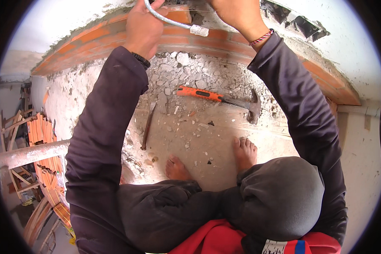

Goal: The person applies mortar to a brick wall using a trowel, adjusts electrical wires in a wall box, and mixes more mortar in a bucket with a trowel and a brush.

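At the top edge of the view, my left hand (pixel 144 27) is raised against the brick-faced wall; most of its fingers fall outside the picture. A grey flexible cable or hose (pixel 168 20) with a white wrapped end (pixel 199 30) curves across that hand; whether the fingers grip it is unclear. My right hand (pixel 238 16) is up at the same brickwork (pixel 216 42), its fingers cut off by the frame. Below them, a hammer (pixel 218 99) with an orange and black handle lies on the dusty floor. Left of it rests a rusty metal chisel or rod (pixel 148 127).
Broken rubble (pixel 173 72) is heaped along the wall's foot, between the bricks and my bare feet (pixel 244 152). Broken dark openings (pixel 305 26) show in the wall at upper right. Stacked orange bricks (pixel 42 135), timber pieces and a horizontal beam (pixel 31 155) stand at left.
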{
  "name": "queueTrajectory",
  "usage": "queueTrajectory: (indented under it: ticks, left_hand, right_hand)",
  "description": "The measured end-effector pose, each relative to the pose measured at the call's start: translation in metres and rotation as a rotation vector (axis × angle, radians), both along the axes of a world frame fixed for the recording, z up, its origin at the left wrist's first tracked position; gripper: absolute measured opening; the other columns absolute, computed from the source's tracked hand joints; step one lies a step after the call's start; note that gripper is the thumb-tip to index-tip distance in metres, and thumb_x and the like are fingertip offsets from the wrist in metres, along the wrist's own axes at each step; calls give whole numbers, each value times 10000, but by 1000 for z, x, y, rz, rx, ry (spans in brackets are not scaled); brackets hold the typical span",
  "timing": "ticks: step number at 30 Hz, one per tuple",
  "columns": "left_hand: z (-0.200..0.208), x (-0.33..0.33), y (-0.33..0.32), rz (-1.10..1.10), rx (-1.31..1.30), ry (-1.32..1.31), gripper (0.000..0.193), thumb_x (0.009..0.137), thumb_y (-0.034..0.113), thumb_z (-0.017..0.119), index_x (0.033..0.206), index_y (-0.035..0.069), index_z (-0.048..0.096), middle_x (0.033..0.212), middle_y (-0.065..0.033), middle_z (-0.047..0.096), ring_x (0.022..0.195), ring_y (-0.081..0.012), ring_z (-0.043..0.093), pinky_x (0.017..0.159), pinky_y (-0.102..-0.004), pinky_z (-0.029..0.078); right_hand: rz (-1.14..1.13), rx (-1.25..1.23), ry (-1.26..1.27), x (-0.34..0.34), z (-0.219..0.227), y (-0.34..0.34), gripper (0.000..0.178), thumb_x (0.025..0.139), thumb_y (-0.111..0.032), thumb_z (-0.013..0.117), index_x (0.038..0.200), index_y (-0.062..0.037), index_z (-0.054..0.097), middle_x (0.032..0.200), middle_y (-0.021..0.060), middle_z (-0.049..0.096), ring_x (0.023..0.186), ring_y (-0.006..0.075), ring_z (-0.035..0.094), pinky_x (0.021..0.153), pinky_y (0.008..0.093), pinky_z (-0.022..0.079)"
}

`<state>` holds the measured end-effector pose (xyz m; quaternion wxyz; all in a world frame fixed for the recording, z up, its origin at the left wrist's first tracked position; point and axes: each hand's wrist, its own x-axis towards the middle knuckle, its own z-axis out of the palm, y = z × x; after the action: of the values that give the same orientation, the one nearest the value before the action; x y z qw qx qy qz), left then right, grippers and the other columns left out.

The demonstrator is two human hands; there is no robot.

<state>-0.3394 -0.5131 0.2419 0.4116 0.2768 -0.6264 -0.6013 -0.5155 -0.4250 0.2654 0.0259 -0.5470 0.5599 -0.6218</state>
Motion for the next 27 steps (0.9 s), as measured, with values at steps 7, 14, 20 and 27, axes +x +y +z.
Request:
queueTrajectory:
  ticks: [7, 14, 20, 27]
  left_hand:
    - [-1, 0, 5, 22, -2, 55, 446, 903, 22, 623, 1315, -76, 483, 1256, -175, 587, 1111, -220, 613, 844, -309, 537]
    - [2, 8, 12, -9, -30, -95, 843, 938, 74, 589, 1536, -88, 17, 1507, -184, 415, 1334, -237, 411, 1051, -346, 416]
    - [13, 13, 35, 119, 2, -180, 735, 952, 88, 568, 1536, -58, 148, 1462, -156, 490, 1315, -200, 447, 1095, -331, 325]
    - [33, 89, 89, 126, 133, -396, 616, 962, 279, 600, 1463, -13, 392, 1343, -107, 581, 1220, -223, 527, 1046, -367, 366]
  right_hand:
    - [17, -2, -149, 3, -11, 12, 402, 844, 36, 685, 1208, 5, 518, 706, 6, 553, 634, 96, 522, 601, 252, 455]
    - [117, 237, -407, 4, -69, 58, 186, 915, -125, 675, 1072, -36, 631, 729, 3, 644, 610, 77, 589, 558, 244, 466]
    - [460, 510, -506, 10, -85, 99, 166, 904, -99, 660, 1060, -44, 647, 817, 3, 662, 717, 79, 586, 654, 264, 487]
    - [1553, 643, -390, -28, -36, 147, 427, 937, -293, 693, 1209, 31, 631, 1127, 157, 688, 1049, 256, 664, 903, 378, 518]
